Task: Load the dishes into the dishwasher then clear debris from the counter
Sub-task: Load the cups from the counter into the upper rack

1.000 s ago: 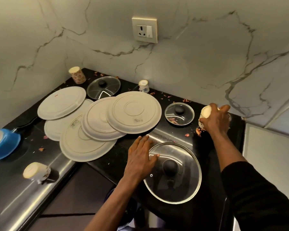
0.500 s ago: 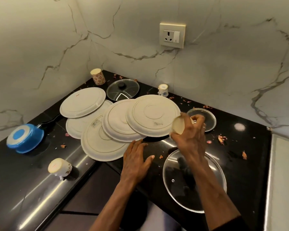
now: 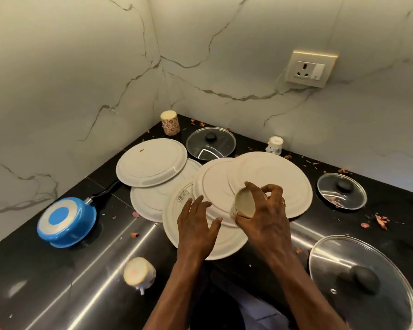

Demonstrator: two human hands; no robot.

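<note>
My right hand [image 3: 262, 215] grips a small cream cup [image 3: 244, 203], tilted with its base toward me, above several overlapping white plates [image 3: 150, 161] lying upside down on the black counter [image 3: 391, 210]. Spread open with straight fingers, my left hand [image 3: 196, 225] hovers over or rests on the nearest plate; contact is unclear. Another cream cup [image 3: 138, 273] lies upside down near the front left edge. A floral cup [image 3: 169, 122] stands in the back corner, and a small cup [image 3: 275, 144] by the wall. Pink debris flakes [image 3: 380, 221] are scattered on the counter.
Three glass lids lie on the counter: one at the back [image 3: 210, 143], a small one at the right [image 3: 341, 191], a large one at the front right [image 3: 362, 282]. A blue pan [image 3: 66, 221] sits upside down at the left. A wall socket [image 3: 309, 69] is above.
My right hand picked up the cup at the far right and carried it left over the plates. My left hand moved off the large lid toward the plates. The view swung left.
</note>
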